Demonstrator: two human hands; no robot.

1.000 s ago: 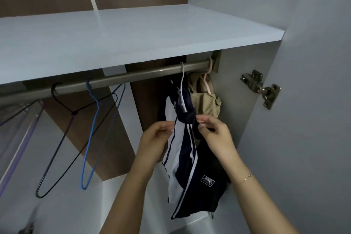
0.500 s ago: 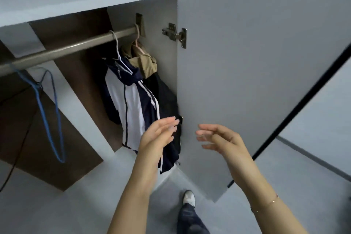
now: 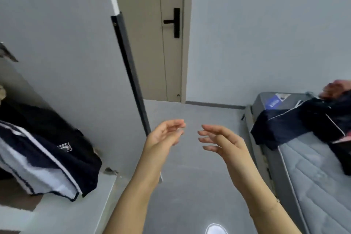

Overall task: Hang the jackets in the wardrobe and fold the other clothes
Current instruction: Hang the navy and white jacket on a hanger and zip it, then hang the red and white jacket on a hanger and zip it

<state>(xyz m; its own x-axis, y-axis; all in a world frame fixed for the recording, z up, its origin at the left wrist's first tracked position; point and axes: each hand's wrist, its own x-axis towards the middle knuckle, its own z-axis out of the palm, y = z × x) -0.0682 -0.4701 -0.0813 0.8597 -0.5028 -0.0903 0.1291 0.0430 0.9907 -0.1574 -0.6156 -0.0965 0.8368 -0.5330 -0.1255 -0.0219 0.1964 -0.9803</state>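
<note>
Facing palms inward, left hand (image 3: pixel 163 138) and right hand (image 3: pixel 222 142) hover empty.

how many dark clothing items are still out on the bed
1 for sure: a dark navy garment heaped at the head of the mattress, by something pink. More may lie beyond the frame's right edge.

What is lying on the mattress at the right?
On the mattress lies dark navy clothing with white piping, and something pink behind it. What the pile covers cannot be seen.
</note>
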